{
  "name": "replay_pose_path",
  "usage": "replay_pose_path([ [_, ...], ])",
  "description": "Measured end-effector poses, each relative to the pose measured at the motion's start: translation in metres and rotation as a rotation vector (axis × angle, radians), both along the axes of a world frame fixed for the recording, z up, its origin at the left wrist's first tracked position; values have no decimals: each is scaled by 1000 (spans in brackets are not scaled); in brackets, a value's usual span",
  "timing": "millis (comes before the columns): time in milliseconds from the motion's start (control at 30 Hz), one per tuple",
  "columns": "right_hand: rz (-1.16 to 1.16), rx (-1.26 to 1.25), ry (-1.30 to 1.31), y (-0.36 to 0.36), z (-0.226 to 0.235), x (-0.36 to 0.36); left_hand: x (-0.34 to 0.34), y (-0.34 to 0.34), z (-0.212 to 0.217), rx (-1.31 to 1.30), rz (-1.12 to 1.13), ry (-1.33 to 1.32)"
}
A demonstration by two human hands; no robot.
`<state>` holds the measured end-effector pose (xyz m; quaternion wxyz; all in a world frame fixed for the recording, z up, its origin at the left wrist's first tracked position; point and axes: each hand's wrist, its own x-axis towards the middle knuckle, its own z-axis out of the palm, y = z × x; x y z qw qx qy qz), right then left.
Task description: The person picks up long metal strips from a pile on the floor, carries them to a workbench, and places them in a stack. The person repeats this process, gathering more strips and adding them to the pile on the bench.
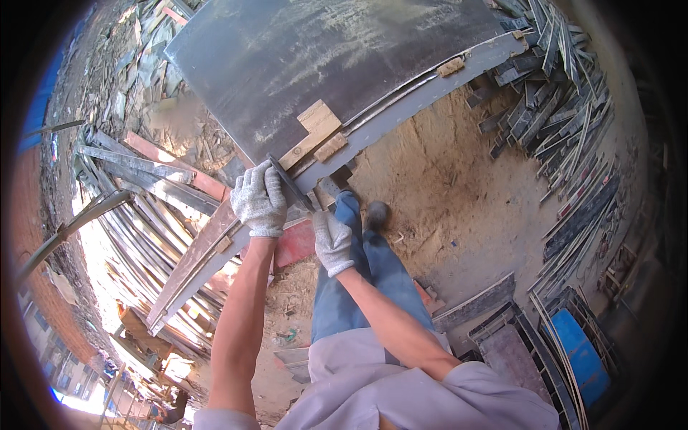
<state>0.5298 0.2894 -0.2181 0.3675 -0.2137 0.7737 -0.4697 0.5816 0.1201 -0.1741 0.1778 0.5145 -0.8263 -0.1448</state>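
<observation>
A dark, narrow, flat strip (290,185) slants across the near left corner of a large dark panel (315,54). My left hand (258,201), in a grey knit glove, curls its fingers over the strip's upper part. My right hand (333,242), gloved alike, is closed at the strip's lower end, by the grey beam; what lies inside its fingers is hidden. Beside the strip, a pale wood block (319,117) and a wood batten (309,148) lie on the panel's edge. A smaller wood block (330,148) sits on the grey beam (408,107) along the panel's near side.
Another long beam (193,265) runs toward the lower left above stacked long strips (140,240). Scrap boards (527,107) are heaped at the right. A blue container (579,355) stands at the lower right. My legs (358,265) are on sandy ground (437,168).
</observation>
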Motion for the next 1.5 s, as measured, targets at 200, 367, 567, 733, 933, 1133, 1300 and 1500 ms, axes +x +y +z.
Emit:
replay_pose_path([
  [200,-128,159,-473,-6,0,-12,-7,-4,-3,4,-94,-4],
  [367,-413,145,-1349,-12,10,-47,-1,5,-14,68,-57,26],
  [567,-237,-38,-1866,14,-37,-36,-2,5,-25,51,-92,-51],
  [733,-48,-36,-1753,4,-35,-40,15,-3,-38,-62,-178,-100],
  [933,292,312,-62,87,30,-151,-48,32,-31,-81,-117,-85],
  [1133,-232,501,-75,341,31,-277,-175,139,-28,44,-481,-112],
  [1300,-523,794,-3,576,-10,-275,-245,220,-31,359,-771,-293],
  [1500,-640,988,74,728,-47,-215,-271,273,-48,629,-911,-647],
])
